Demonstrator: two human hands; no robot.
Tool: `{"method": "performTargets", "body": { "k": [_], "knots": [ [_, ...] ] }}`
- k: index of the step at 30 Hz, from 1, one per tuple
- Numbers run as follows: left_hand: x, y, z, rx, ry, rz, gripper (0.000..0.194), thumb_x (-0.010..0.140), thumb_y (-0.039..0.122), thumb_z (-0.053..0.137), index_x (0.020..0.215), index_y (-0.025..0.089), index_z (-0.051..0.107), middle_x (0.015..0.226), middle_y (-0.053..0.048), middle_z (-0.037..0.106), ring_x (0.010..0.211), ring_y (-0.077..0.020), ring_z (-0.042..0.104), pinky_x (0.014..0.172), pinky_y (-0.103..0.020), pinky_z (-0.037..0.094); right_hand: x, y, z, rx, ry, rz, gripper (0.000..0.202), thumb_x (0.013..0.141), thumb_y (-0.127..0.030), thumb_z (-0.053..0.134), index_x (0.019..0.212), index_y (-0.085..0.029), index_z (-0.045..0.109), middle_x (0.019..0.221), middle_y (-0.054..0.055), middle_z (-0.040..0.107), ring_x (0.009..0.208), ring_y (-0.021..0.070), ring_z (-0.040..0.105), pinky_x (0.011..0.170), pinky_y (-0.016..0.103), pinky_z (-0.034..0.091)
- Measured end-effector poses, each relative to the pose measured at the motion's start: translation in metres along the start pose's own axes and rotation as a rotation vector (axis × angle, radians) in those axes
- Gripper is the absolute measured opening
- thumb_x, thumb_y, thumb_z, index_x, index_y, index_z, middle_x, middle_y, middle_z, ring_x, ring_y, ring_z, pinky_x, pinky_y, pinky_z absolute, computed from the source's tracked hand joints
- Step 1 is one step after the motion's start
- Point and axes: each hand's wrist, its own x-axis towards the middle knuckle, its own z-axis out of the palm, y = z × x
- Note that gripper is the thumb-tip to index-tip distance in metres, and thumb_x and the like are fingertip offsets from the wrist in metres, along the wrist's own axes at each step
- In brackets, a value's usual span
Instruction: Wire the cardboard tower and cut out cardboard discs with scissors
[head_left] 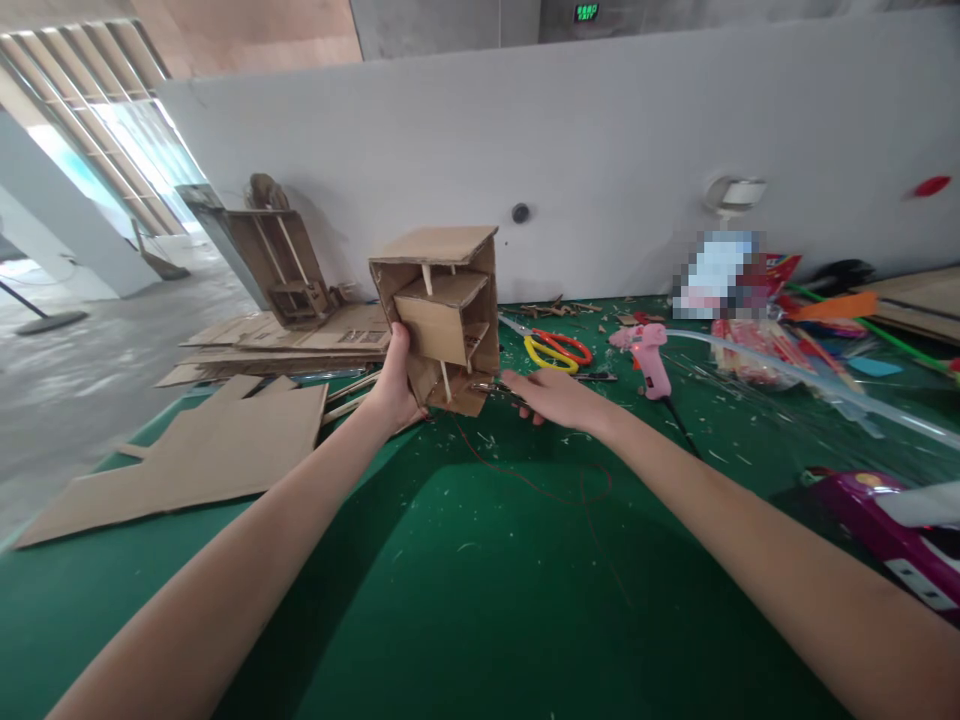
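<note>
My left hand [397, 385] grips the lower left side of a small cardboard box structure [442, 320], tilted above the green table [480, 560]. Inside it are an inner cardboard box and light round sticks. At its lower right edge, my right hand [551, 397] is closed around a thin, dark metallic tool [499, 388], whose tip reaches the bottom cardboard; its exact kind is unclear. A thin red thread [517, 474] runs from beneath the structure and loops across the table. Scissors [555, 350] with red and yellow handles lie just behind my right hand.
Flat cardboard pieces [247, 440] and a taller cardboard structure [277, 262] stand or lie at left. A pink glue gun [645, 355], plastic packets [757, 350] and a purple device [877, 530] are at right. A white wall [420, 140] stands behind.
</note>
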Motion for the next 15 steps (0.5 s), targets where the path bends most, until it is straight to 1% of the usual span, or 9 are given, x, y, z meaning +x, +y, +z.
{"method": "performTargets", "body": {
  "k": [2,5,9,11,13,15],
  "knots": [
    [0.0,0.002,0.002,0.009,-0.011,0.014,0.059,0.093,0.056,0.023,0.137,0.022,0.042,0.119,-0.007,0.065,0.125,-0.0284,0.049,0.105,-0.044,0.041,0.002,0.001,-0.005,0.145,-0.05,0.11,0.068,0.087,-0.07,0.025,0.065,-0.016,0.06,0.076,0.013,0.068,0.058,0.0174,0.06,0.046,0.028,0.038],
    [0.0,0.005,0.004,0.014,-0.008,0.071,0.056,0.094,0.053,0.024,0.137,0.022,0.043,0.121,-0.006,0.064,0.128,-0.0274,0.046,0.106,-0.042,0.04,0.005,0.003,-0.01,0.178,-0.052,0.149,0.076,0.085,-0.074,0.02,0.058,-0.015,0.06,0.071,0.015,0.067,0.056,0.0172,0.06,0.042,0.026,0.036],
    [0.0,0.006,0.006,0.033,-0.018,0.122,0.052,0.095,0.05,0.027,0.133,0.021,0.047,0.122,-0.005,0.063,0.133,-0.0264,0.04,0.108,-0.041,0.038,0.005,0.002,-0.011,0.139,-0.055,0.187,0.082,0.084,-0.076,0.011,0.055,-0.016,0.058,0.064,0.013,0.065,0.048,0.0135,0.056,0.04,0.025,0.035],
    [-0.001,0.003,0.006,0.078,-0.03,0.164,0.051,0.093,0.051,0.034,0.13,0.02,0.05,0.123,-0.006,0.063,0.134,-0.0268,0.037,0.109,-0.041,0.038,0.006,0.003,-0.011,0.108,-0.052,0.186,0.083,0.085,-0.075,0.007,0.056,-0.015,0.057,0.062,0.012,0.064,0.045,0.0122,0.055,0.04,0.024,0.036],
    [-0.003,-0.003,0.007,0.14,-0.049,0.226,0.053,0.086,0.055,0.047,0.125,0.02,0.053,0.124,-0.006,0.062,0.136,-0.0285,0.034,0.109,-0.043,0.037,0.006,0.004,-0.01,0.005,-0.006,0.14,0.081,0.088,-0.07,0.005,0.057,-0.015,0.057,0.058,0.01,0.063,0.042,0.0111,0.054,0.04,0.023,0.039],
    [-0.004,-0.009,0.008,0.197,-0.072,0.284,0.06,0.076,0.061,0.058,0.121,0.02,0.056,0.127,-0.007,0.06,0.137,-0.031,0.032,0.109,-0.044,0.037,0.007,0.007,-0.009,-0.114,0.052,0.083,0.077,0.092,-0.062,0.005,0.06,-0.015,0.057,0.055,0.009,0.062,0.04,0.0107,0.053,0.043,0.023,0.042]
  ]
}}
